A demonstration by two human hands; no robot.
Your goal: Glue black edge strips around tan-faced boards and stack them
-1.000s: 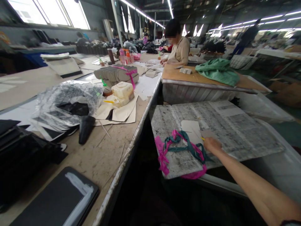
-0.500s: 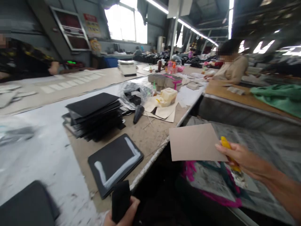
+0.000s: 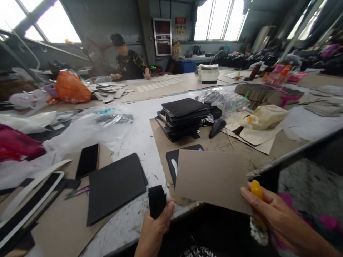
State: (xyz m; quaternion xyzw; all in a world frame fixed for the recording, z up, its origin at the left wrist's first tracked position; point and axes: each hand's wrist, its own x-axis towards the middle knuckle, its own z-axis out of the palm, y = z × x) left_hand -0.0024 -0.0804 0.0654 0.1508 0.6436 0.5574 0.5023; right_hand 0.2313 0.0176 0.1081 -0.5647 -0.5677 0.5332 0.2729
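Note:
My left hand [image 3: 157, 228] is closed around a folded black strip [image 3: 157, 201] that stands upright at the table's front edge. Between thumb and fingers, my right hand [image 3: 273, 212] grips a beige cardboard sheet [image 3: 211, 178] by its right side. The same hand also holds a brush with a yellow handle [image 3: 256, 189], its bristles caked white and pointing down. Behind the sheet lies a black panel [image 3: 170, 155] with white glue on it, now mostly hidden. Farther back is a stack of black panels [image 3: 184, 107]. Other black panels [image 3: 115, 189] lie left of my left hand.
A phone [image 3: 88, 161], small pink-handled snips [image 3: 77, 191] and curved strips [image 3: 34, 203] lie at left. Right of the stack are a dark pointed object [image 3: 217, 127] and a yellowish plastic container [image 3: 270, 116]. Across the table a person [image 3: 131, 62] works.
The view has swung left. The cardboard sheet has come from beyond the table's edge to in front of the glued panel, covering most of it. Both hands keep their holds.

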